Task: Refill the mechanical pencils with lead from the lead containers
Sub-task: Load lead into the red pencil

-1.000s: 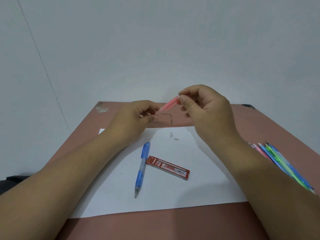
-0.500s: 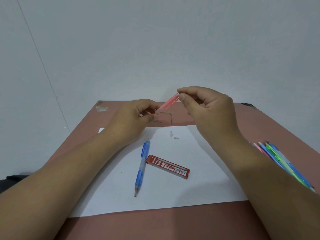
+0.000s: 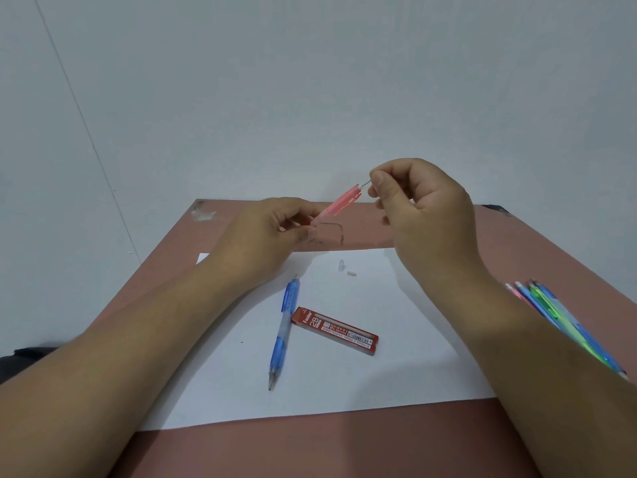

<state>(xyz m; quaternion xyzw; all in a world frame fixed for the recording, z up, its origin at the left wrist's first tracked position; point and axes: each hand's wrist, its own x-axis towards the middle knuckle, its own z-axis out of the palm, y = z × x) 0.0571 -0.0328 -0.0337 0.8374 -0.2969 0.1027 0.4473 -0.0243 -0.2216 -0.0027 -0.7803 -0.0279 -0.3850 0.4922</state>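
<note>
Pink pencil [image 3: 339,203] gripped low by left hand [image 3: 272,232], tilted up to the right above table [image 3: 517,257]. Lead [image 3: 366,183] pinched in right hand [image 3: 424,208], tip at pencil's open top end. On paper [image 3: 396,367]: blue pencil [image 3: 283,331], red lead case [image 3: 335,331], cap [image 3: 341,264], eraser [image 3: 351,273]. More pencils [image 3: 551,315] at right, partly behind forearm.
</note>
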